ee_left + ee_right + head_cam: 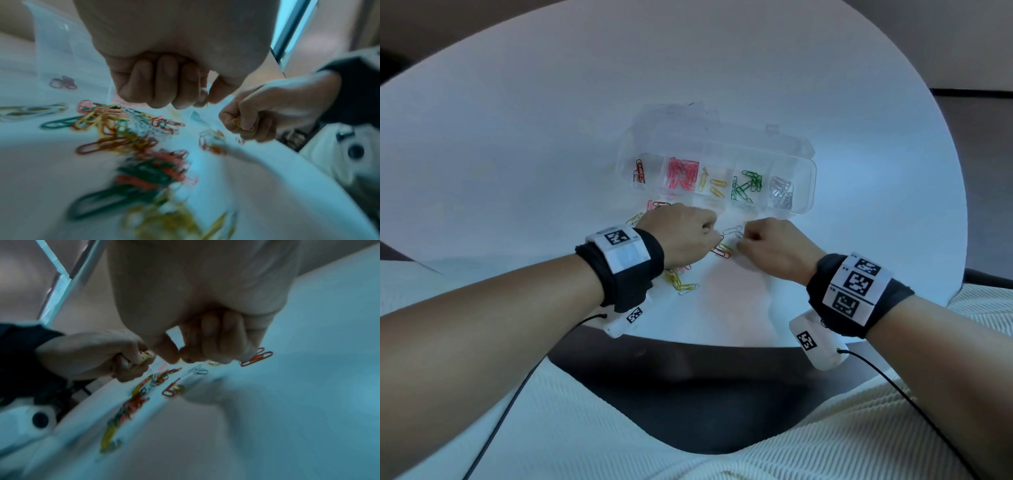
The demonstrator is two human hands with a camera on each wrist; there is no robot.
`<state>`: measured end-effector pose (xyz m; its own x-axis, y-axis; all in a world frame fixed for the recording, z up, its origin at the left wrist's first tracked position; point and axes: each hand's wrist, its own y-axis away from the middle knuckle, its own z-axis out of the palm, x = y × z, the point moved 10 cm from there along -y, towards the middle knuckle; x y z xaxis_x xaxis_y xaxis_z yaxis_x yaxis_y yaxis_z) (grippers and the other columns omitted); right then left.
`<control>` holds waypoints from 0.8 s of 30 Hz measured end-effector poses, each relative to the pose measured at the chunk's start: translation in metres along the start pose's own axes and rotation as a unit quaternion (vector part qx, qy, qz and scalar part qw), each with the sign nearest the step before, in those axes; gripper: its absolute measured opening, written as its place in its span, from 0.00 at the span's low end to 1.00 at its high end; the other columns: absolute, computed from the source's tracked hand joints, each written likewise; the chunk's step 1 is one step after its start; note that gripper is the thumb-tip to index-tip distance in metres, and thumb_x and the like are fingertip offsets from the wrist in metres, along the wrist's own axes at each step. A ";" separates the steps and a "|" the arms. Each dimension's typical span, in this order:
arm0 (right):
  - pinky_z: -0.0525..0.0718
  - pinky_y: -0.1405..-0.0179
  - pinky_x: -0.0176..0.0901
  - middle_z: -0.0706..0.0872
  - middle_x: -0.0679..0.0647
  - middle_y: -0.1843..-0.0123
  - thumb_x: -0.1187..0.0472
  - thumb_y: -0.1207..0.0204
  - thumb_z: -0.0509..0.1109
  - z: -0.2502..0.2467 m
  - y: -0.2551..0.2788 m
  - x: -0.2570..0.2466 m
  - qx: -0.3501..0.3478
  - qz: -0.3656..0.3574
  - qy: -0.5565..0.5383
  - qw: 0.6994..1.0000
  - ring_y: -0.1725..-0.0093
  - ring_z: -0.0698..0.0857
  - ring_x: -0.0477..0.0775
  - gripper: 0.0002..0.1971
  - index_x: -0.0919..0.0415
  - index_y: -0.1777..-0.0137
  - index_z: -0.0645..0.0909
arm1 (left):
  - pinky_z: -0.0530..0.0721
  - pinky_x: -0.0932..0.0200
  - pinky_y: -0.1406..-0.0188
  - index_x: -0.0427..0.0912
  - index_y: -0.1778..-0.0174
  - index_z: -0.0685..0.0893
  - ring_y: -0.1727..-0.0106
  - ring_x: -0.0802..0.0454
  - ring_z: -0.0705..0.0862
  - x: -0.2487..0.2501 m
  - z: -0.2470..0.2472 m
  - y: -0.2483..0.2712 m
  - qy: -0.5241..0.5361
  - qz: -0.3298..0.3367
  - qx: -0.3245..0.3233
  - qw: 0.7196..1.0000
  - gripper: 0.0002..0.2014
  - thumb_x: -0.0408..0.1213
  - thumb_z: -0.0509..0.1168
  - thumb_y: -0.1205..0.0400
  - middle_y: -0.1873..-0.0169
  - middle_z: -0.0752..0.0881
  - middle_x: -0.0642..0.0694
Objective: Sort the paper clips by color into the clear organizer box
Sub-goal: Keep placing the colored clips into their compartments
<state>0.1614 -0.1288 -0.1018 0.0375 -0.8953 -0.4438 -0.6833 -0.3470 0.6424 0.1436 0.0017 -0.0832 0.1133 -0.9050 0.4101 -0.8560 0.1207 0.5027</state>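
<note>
The clear organizer box (812, 171) lies open on the white table, its compartments holding dark red (639, 170), pink (682, 173), yellow (711, 185), green (747, 185) and silver (781, 192) clips. In front of it, my left hand (714, 233) and right hand (744, 241) hover close together over loose clips. The left hand (206, 99) has its fingers curled, and the right wrist view shows yellow clips (146, 355) in its grip. My right hand (180, 357) pinches a yellow clip between thumb and forefinger and keeps more yellow clips (240, 125) in its curled fingers.
A mixed pile of loose clips (131, 126) lies under and left of my left hand. Red (722, 253) and silver (734, 230) clips lie between the hands, yellow ones (681, 284) nearer me. The table's front edge (688, 337) runs just behind my wrists.
</note>
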 end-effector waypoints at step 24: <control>0.64 0.76 0.33 0.73 0.45 0.77 0.50 0.26 0.74 -0.004 -0.002 -0.008 0.068 -0.081 0.006 0.994 0.76 0.75 0.42 0.05 0.48 0.54 0.89 | 0.53 0.59 0.77 0.31 0.79 0.84 0.92 0.56 0.61 0.053 -0.013 0.024 0.654 0.048 -0.256 0.710 0.19 0.35 0.50 0.35 0.87 0.78 0.36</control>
<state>0.1653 -0.1220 -0.0973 0.1630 -0.8338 -0.5274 -0.7594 -0.4473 0.4724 0.1355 -0.0377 -0.0394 0.7259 0.2305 0.6481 -0.6332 0.5918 0.4988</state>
